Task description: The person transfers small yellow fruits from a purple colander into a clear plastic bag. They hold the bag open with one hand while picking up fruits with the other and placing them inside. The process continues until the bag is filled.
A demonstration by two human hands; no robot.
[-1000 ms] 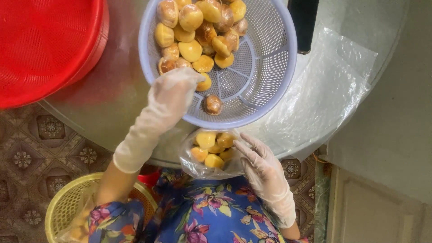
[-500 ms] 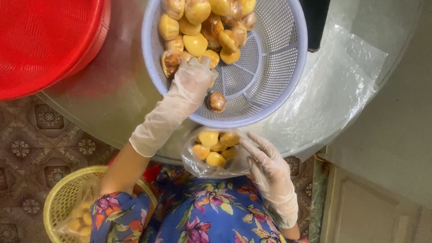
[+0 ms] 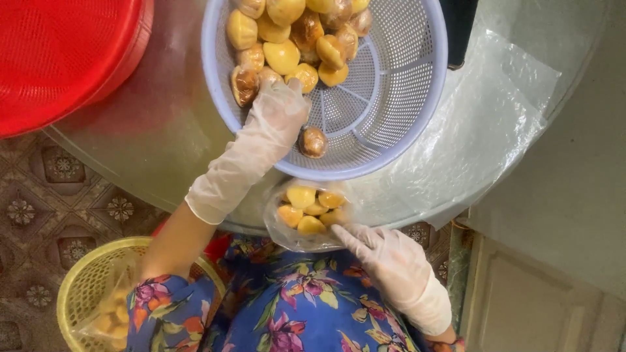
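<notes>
My left hand, in a thin clear glove, reaches into a pale blue perforated basket and rests its fingers on the pile of yellow and brown fruit pieces. One brown piece lies apart near the basket's front wall. My gloved right hand holds a small clear plastic bag open at the table's edge, just under the basket. Several yellow pieces sit inside the bag.
A large red basin stands at the left on the round glass table. Clear plastic sheeting lies to the right of the basket. A yellow basket with a filled bag sits on the patterned floor below left.
My left hand has pushed further into the blue basket, up to the fruit pile. The right hand keeps holding the bag at the table edge.
</notes>
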